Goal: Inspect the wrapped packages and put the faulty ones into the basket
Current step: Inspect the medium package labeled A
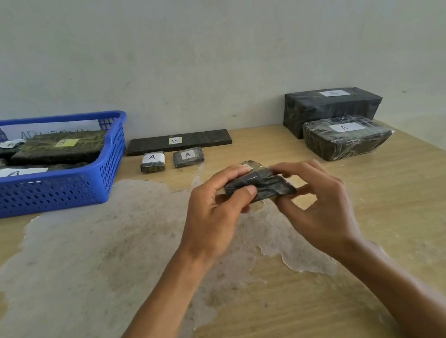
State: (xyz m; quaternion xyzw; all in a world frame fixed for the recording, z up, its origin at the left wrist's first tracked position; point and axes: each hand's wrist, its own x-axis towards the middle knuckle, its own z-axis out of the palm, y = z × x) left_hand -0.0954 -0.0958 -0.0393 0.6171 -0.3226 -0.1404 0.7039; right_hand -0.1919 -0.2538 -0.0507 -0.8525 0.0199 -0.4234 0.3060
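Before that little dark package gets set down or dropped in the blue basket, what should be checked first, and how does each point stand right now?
1. Package held securely: ok. The left hand and right hand both have a grip on the small package, above the table.
2. Wrapping fault judged: cannot tell. The wrap looks crinkled, but no clear tear shows.
3. Label read: cannot tell. A pale patch shows at its top edge; no letter is visible.
4. Room in the blue basket: ok. It holds several packages, yet the near right part looks free.
5. Path to the basket: ok. Nothing stands between hands and basket.
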